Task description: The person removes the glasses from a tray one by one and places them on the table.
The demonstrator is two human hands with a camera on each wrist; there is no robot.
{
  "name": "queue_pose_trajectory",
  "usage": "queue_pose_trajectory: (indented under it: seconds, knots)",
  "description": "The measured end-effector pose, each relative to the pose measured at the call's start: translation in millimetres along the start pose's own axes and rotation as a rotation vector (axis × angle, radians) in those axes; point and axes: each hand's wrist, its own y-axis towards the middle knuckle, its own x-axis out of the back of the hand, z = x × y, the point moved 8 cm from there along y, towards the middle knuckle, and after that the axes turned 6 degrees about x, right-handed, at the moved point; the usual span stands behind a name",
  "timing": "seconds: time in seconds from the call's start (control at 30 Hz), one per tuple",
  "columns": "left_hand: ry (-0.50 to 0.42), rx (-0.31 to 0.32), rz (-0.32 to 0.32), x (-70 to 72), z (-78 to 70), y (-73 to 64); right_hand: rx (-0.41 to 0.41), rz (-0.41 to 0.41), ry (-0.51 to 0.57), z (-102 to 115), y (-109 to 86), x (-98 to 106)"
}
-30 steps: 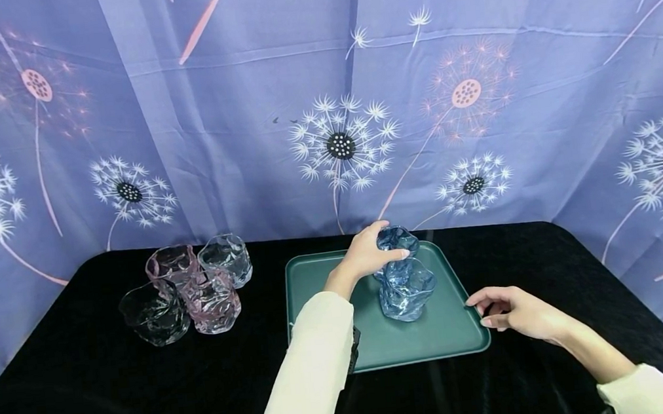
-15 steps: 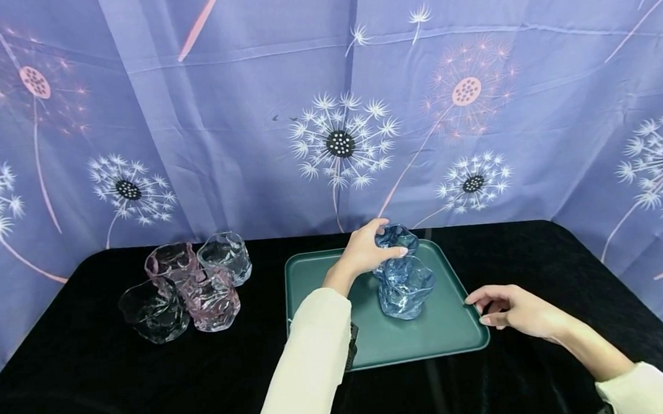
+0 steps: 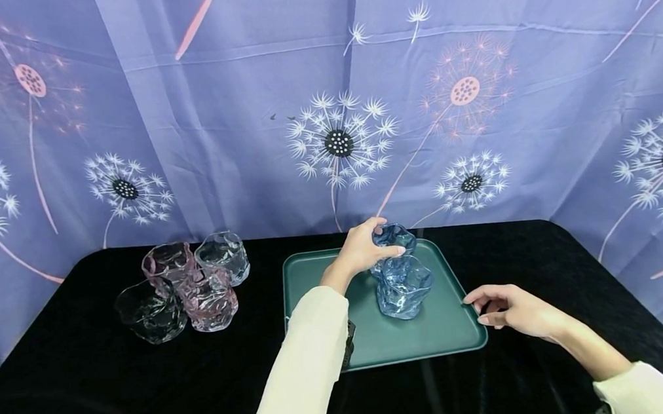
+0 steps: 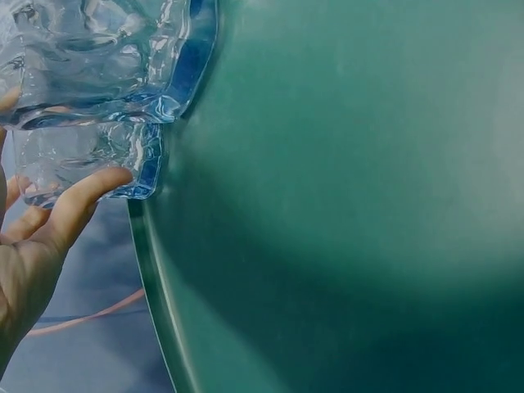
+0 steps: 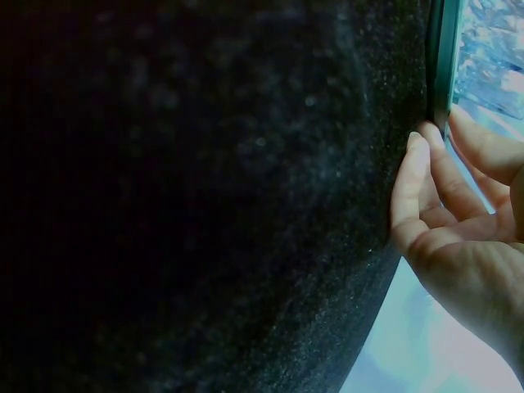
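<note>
On the black table (image 3: 76,400), two clear glasses (image 3: 153,313) and two pink glasses (image 3: 209,302) are standing clustered, well apart from the tray (image 3: 420,338). The left sleeve (image 3: 305,364) is hiding part of it. The left hand (image 3: 361,249) is gripping the rear blue glass (image 3: 402,240); the front blue glass (image 3: 404,291) is standing just before it. The right hand (image 3: 515,310) is pinching the tray's right rim.

The wavy glass cups (image 3: 404,293) before you are translucent blue, your rectangular rimmed tray (image 3: 420,342) dark green, the other glass tumblers (image 3: 210,304) pink or colourless. Your sleeves (image 3: 302,361) are cream, the velvety tablecloth (image 3: 148,407) black, the fabric backdrop (image 3: 252,109) periwinkle with white and pink dandelions (image 3: 339,143).
</note>
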Motion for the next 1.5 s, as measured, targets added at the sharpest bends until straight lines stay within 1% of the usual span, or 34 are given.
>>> queue_pose_trajectory:
  seconds: [0.1, 0.27, 0.4, 0.57, 0.63, 0.8, 0.87, 1.07, 1.2, 1.33, 1.5]
  knots:
    - [-0.01, 0.004, -0.018, 3.4, 4.2, 1.2, 0.005, 0.002, -0.001, 1, 0.5, 0]
    - [-0.067, 0.019, -0.036, 9.7, 13.1, 1.2, 0.013, 0.005, 0.0, 2, 1.0, -1]
    - [-0.115, 0.012, -0.045, 13.6, 16.3, -0.3, 0.011, 0.004, -0.001, 1, 1.2, -1]
    - [-0.131, 0.011, -0.055, 17.1, 19.3, -2.9, 0.004, 0.001, 0.001, 1, 1.5, -1]
    - [-0.114, 0.008, -0.061, 18.3, 20.1, -3.8, 0.001, 0.001, 0.001, 1, 1.7, -1]
    - [-0.021, -0.032, -0.101, 21.9, 18.3, -6.8, -0.008, -0.001, 0.008, 0, 2.0, -2]
    - [-0.002, -0.046, -0.112, 23.2, 16.9, -8.4, -0.01, -0.003, 0.005, 0, 1.9, -2]
    - [0.018, -0.063, -0.124, 27.8, 16.1, -14.3, -0.023, -0.005, -0.002, -1, 0.8, -2]
    - [0.036, -0.071, -0.11, 30.1, 17.1, -19.1, -0.014, -0.001, 0.002, 0, 0.5, -2]
    - [0.054, -0.067, -0.074, 32.1, 18.3, -25.2, -0.005, 0.004, 0.007, 0, 0.2, -2]
    - [0.102, -0.103, -0.052, 36.7, 19.4, -32.3, -0.006, 0.004, -0.002, -1, 0.1, -1]
